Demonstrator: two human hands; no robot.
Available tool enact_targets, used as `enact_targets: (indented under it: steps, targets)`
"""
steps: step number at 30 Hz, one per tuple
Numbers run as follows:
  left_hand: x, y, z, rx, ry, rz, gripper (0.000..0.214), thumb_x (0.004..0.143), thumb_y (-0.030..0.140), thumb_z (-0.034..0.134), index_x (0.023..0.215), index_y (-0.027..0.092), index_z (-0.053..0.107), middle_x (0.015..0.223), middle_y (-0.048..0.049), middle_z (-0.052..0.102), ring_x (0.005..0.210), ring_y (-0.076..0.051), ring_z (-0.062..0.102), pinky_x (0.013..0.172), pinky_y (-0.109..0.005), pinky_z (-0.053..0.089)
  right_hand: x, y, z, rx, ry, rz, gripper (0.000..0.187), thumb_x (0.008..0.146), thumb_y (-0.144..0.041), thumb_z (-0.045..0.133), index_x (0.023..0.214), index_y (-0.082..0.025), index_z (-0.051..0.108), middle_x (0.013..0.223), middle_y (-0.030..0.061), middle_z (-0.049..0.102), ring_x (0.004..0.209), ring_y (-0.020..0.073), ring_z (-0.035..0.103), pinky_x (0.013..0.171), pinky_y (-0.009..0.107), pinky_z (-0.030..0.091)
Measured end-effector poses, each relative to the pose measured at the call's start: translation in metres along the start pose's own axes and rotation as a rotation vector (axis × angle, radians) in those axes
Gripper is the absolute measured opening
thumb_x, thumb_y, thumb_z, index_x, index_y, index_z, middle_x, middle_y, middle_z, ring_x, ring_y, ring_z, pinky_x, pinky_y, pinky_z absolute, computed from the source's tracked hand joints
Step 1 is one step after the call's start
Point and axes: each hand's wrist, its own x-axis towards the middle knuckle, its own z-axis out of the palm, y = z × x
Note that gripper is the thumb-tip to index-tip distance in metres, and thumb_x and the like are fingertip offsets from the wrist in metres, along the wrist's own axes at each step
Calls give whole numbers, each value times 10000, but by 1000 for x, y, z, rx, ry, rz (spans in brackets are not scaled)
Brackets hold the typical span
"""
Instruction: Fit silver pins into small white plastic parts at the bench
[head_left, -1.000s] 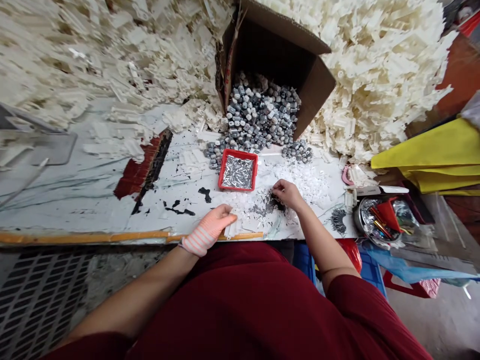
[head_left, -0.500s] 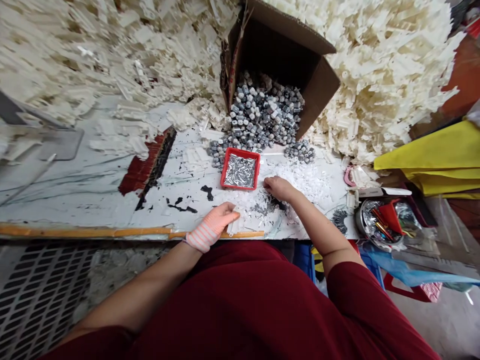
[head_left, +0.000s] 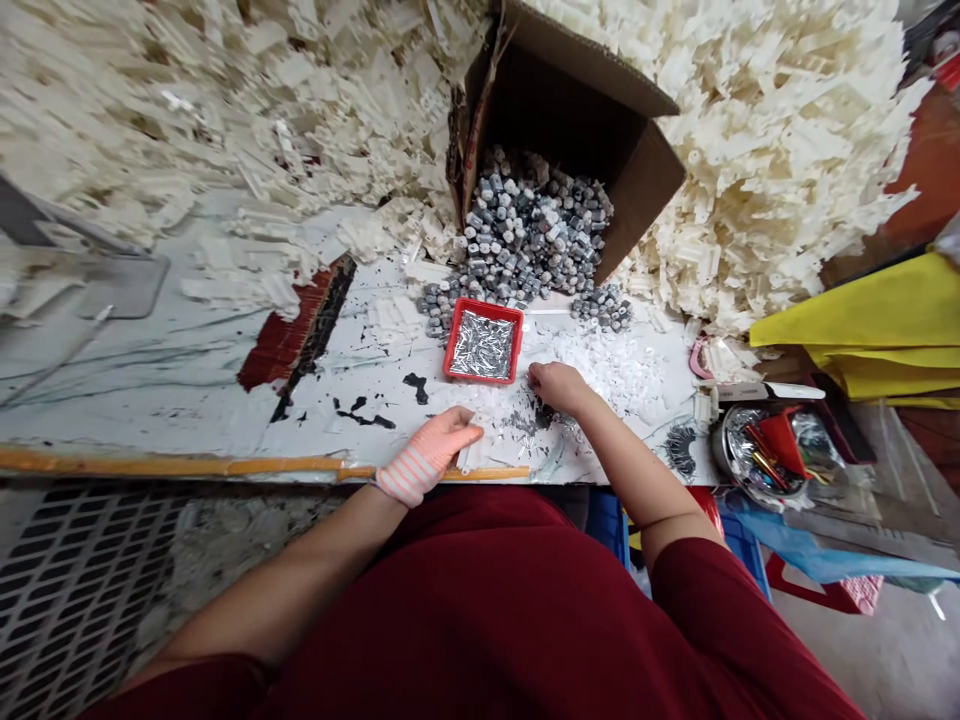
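My left hand (head_left: 427,455), in a striped orange-and-white glove with bare fingertips, pinches a white plastic part (head_left: 471,450) over the table's front edge. My right hand (head_left: 556,387) is bare, its fingers drawn together and low over the table, among small white plastic pieces (head_left: 611,365). Whatever sits between those fingertips is too small to make out. Just beyond both hands is a red tray (head_left: 448,362) full of thin silvery metal pins (head_left: 482,345). A few loose pins lie on the tabletop between my hands.
Behind the tray a cardboard box (head_left: 637,200) lies on its side, spilling grey-and-white cylindrical pieces (head_left: 536,230). Heaps of cream plastic parts (head_left: 750,150) rise on both sides of it. At right stand a metal bowl (head_left: 724,450) of small items and yellow sheets (head_left: 877,310).
Both hands keep nearly the same places and grips. The whole scene sits slightly further right and lower in the view.
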Motion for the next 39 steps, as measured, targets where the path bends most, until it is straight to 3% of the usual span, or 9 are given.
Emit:
enact_targets:
  steps: [8,12,20,23,27,30,32,36,39]
  targets:
    - [1,0,1,-12,-19,-9,297,650,388,643,800,165,515,531,83,378,463,-79,333,390,-191,268,-1,-1,-6,18,-62,41,284,744,-144,549,1007,-219,624,976,57,696,873,205,627,638,250,395]
    - [4,1,4,-47,-9,-32,289,627,374,648,782,169,515,517,83,399,429,-78,348,378,-197,251,-17,0,-2,29,17,60,313,735,-155,553,1032,-198,641,974,91,696,937,229,616,701,269,424]
    - [17,-12,18,-179,19,-6,264,646,310,664,806,189,492,586,58,507,498,-126,519,418,-220,405,-48,-29,22,855,282,-10,200,778,-223,515,889,-167,671,816,21,705,711,136,627,676,237,479]
    - [19,-12,15,-189,49,-10,273,634,288,679,791,187,480,566,68,480,458,-108,479,394,-213,387,-45,-30,23,781,372,39,166,766,-234,550,859,-180,678,810,21,699,723,146,623,709,261,479]
    - [20,-1,-1,-345,47,-20,319,622,296,695,831,173,487,677,31,569,548,-115,538,492,-241,464,-42,-6,20,626,444,149,154,784,-223,566,883,-186,679,869,43,698,793,167,623,755,285,467]
    - [17,14,-19,-415,90,52,318,622,274,706,854,165,518,731,19,597,651,-126,574,589,-251,491,-46,7,21,623,410,155,136,794,-216,577,883,-184,675,850,35,695,769,159,616,733,273,455]
    - [13,24,-29,-409,119,100,282,631,263,704,835,164,537,734,19,601,689,-127,575,617,-242,484,-50,5,21,607,307,77,113,791,-197,594,872,-185,673,832,22,693,749,146,609,712,255,440]
    - [0,36,-44,-352,184,113,239,637,260,698,798,175,544,705,23,592,686,-134,557,610,-247,475,-51,-19,20,431,54,-185,90,785,-154,625,850,-191,673,832,20,686,769,139,592,684,229,390]
    - [-8,33,-51,-315,207,109,257,643,285,688,830,184,544,733,20,603,740,-159,579,640,-269,487,-48,-43,19,326,15,-254,87,814,-172,614,875,-192,672,862,37,681,811,155,583,694,235,377]
